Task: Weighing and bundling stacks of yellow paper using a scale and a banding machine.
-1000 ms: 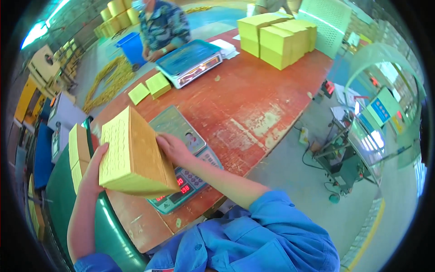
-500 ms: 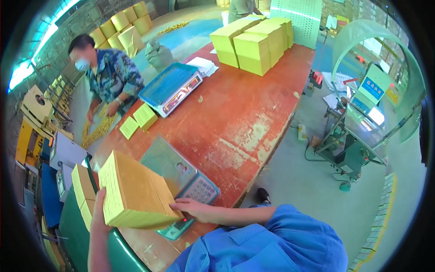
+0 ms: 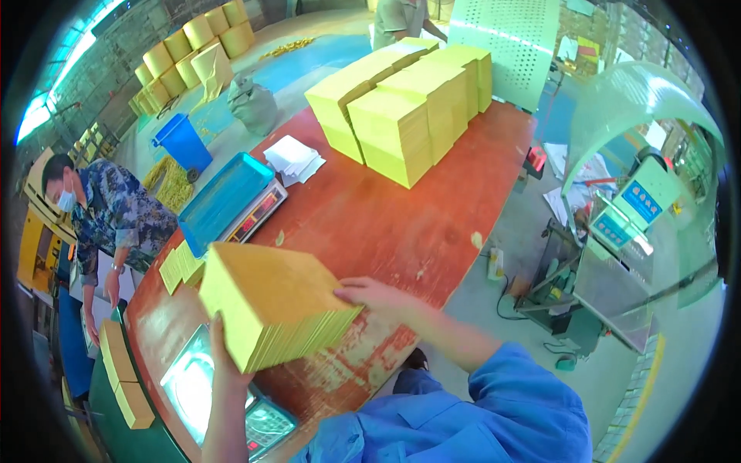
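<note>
a worn red table (image 3: 401, 224) carries yellow paper stacks (image 3: 401, 96), two scales (image 3: 231, 202) and white sheets (image 3: 293, 158).

The thick yellow paper stack (image 3: 274, 301) looks matt, its edges finely layered; beneath it, the worn red wooden tabletop (image 3: 401, 231) shows scuffed, patchy paint.

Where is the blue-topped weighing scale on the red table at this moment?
In the head view, the blue-topped scale stands at the table's left edge, beyond the yellow paper stack held in both hands, beside the white papers.
</note>
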A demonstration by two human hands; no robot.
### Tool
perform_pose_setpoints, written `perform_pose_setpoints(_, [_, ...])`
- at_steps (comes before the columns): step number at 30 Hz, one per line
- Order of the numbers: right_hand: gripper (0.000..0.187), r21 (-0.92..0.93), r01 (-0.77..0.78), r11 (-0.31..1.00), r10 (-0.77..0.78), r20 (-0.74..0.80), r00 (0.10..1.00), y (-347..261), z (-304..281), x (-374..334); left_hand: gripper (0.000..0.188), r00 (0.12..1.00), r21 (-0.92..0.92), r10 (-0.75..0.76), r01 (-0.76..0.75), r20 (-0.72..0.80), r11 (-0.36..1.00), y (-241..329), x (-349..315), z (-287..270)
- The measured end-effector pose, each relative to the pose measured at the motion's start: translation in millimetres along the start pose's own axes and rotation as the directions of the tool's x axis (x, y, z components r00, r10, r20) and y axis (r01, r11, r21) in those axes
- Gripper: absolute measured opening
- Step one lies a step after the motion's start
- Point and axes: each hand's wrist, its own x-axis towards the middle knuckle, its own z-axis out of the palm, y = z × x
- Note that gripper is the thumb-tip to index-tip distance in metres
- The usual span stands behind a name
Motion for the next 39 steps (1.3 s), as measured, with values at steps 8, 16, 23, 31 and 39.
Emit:
perform_pose_setpoints(8, [0.045, -0.045, -0.120, 0.992, 0.115, -0.101, 0.988, -44, -171, 70, 0.064, 0.975, -0.020, -0.202, 0.205, 0.095, 0.979, -67, 160, 127])
perform_pose_setpoints(16, [0.040, -0.646, 0.179, 0.742, -0.607, -0.535, 0.587, -25, -226, 82, 0.070, 0.966, 0.236, -0.257, 0.253, -0.015, 0.938, -71, 270, 232])
perform_pose_setpoints(23, [0.023, -0.719, 0.193, 0.668, -0.645, -0.430, 0.631, -13, -232, 17, 0.068, 0.974, 0.392, -0.226, 0.210, -0.003, 0.896, -67, 294, 268])
perform_pose_setpoints(31, [0.014, -0.889, 0.174, 0.425, -0.784, -0.265, 0.562, -9, -229, 16, 0.075, 0.953, 0.412, -0.299, 0.295, -0.055, 0.862, -79, 313, 284])
perform_pose_setpoints(39, [0.013, -0.939, 0.175, 0.296, -0.804, -0.146, 0.576, -11, -208, 25, 0.085, 0.980, 0.475, -0.061, -0.037, 0.189, 0.879, -72, 183, 211])
